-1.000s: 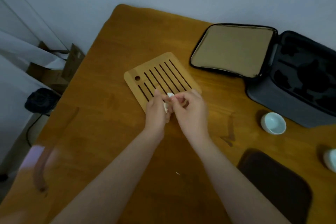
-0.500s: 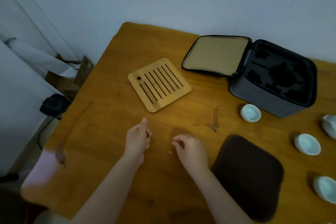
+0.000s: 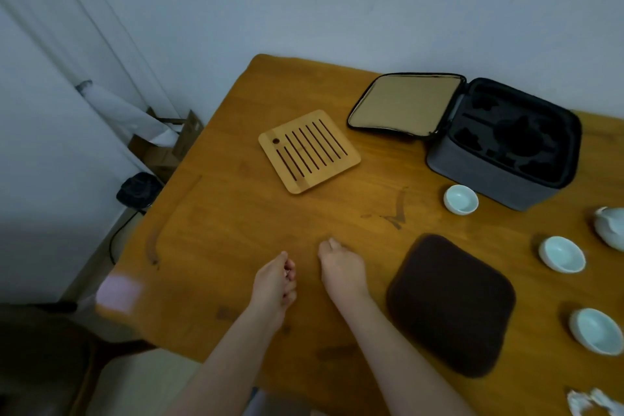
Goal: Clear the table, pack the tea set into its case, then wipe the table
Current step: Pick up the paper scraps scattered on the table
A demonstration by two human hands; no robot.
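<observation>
My left hand [image 3: 275,284] and my right hand [image 3: 341,267] hover just above the wooden table [image 3: 219,230] near its front edge, both with fingers curled in. I see nothing in either. A slatted bamboo tray [image 3: 309,152] lies flat beyond them. The grey tea-set case [image 3: 503,145] stands open at the back right, its lid [image 3: 405,105] laid flat to the left, its black foam slots showing. Three pale cups sit out: one [image 3: 461,199] in front of the case, two [image 3: 562,253] [image 3: 596,331] at the right. A white teapot [image 3: 611,228] is cut off by the right edge.
A dark brown cloth [image 3: 450,306] lies right of my right hand. Crumpled white paper [image 3: 589,404] sits at the bottom right corner. Off the table's left edge are a cardboard box [image 3: 162,152] and a black object [image 3: 138,191] on the floor. A wall runs behind the table.
Both hands have drawn back from the bamboo tray toward the table's front edge. The small white thing held between them a second ago is out of sight. The view has shifted right.
</observation>
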